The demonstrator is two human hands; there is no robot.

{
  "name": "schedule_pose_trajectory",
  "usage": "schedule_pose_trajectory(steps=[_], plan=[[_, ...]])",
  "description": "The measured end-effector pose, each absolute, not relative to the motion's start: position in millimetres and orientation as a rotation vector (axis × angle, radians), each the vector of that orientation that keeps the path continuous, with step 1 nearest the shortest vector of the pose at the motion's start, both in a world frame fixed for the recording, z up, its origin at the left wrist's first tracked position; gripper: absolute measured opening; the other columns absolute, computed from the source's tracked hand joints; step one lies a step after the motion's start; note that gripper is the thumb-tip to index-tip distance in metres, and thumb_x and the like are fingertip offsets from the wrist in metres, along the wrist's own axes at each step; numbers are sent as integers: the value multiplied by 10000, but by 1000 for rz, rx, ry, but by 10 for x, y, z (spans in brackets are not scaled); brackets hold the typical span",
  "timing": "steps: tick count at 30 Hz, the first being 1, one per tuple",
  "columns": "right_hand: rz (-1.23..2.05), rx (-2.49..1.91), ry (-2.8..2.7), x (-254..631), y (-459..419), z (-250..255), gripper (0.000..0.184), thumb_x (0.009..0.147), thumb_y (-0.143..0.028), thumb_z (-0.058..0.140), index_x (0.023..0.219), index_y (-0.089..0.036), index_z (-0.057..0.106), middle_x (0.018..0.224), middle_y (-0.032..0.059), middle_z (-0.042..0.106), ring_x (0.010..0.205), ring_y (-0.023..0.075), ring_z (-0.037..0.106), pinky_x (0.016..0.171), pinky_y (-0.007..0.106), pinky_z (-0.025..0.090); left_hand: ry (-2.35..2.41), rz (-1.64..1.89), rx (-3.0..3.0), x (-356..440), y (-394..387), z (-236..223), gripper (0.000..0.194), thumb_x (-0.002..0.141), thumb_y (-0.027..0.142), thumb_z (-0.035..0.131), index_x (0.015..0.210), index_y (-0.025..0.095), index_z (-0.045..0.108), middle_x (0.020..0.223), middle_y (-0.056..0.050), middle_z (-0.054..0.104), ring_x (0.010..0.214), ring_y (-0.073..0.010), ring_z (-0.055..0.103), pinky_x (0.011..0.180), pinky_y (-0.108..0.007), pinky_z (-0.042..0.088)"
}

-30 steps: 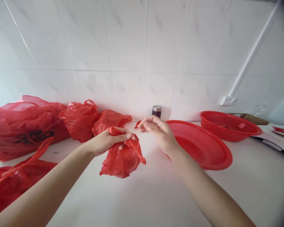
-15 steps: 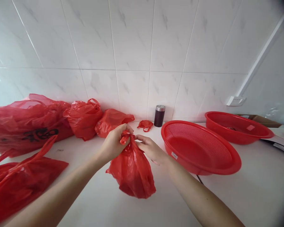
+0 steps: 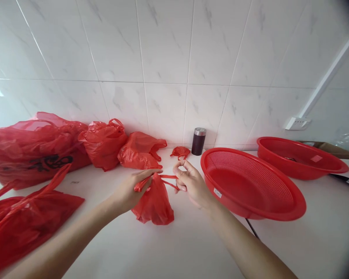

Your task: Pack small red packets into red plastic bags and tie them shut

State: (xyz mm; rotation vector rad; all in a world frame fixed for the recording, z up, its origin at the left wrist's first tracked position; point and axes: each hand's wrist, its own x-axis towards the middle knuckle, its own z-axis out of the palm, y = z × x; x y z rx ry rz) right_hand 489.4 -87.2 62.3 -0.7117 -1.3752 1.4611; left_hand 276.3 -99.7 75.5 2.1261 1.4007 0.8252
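Note:
A red plastic bag (image 3: 155,207) hangs gathered at its neck between my hands, over the white table (image 3: 174,252). My left hand (image 3: 135,190) is closed on the left side of the neck, with a bunched piece of red plastic showing between thumb and fingers. My right hand (image 3: 190,182) pinches the bag's handle, which is stretched sideways into two thin strands from the neck. What the bag contains is hidden.
Red plastic bags (image 3: 103,145) stand along the tiled wall, with a larger printed bag (image 3: 37,155) at left and another bag (image 3: 31,221) nearer. A dark tumbler (image 3: 198,142), a red perforated basket (image 3: 218,195) and a second red basin (image 3: 299,170) stand toward the right.
My hands have moved apart, the right one pulling a handle out to the right into taut strands. The bag's body has shifted up and left a little. The view has tilted slightly.

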Motion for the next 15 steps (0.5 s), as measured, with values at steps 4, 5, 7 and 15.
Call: schedule_pose_trajectory(steps=[4, 5, 7, 15], plan=[[1463, -940, -1396, 5182, -904, 362, 220, 810, -411, 631, 848, -250, 484, 491, -124, 247, 433, 79, 215, 460, 226, 412, 1571, 825, 1920, 2263, -1000, 529, 388, 880, 513, 457, 830, 236, 724, 793, -50, 708, 736, -246, 609, 645, -320, 467], [1438, -1015, -1400, 5243, -883, 260, 224, 808, -418, 623, 842, -248, 482, 495, -122, 250, 430, 81, 217, 446, 225, 392, 1601, 812, 1872, 2146, -997, 458, 424, 872, 538, 450, 747, 223, 706, 719, -48, 689, 659, -228, 589, 568, -298, 442], [1383, -1125, -1418, 5307, -813, 70, 244, 809, -449, 602, 832, -243, 472, 504, -118, 262, 431, 87, 241, 445, 236, 378, 1631, 790, 1800, 1988, -979, 332, 479, 866, 575, 428, 680, 207, 672, 689, -55, 676, 622, -216, 580, 512, -277, 418], [890, -1249, -1904, 4768, -726, -56, 347, 813, -542, 586, 1048, -290, 555, 905, 4, 583, 746, 166, 556, 722, 316, 430, 1858, 1001, 1758, 2406, -748, 60, 406, 906, 544, 341, 705, 224, 491, 708, -12, 581, 698, -199, 546, 633, -293, 396]])
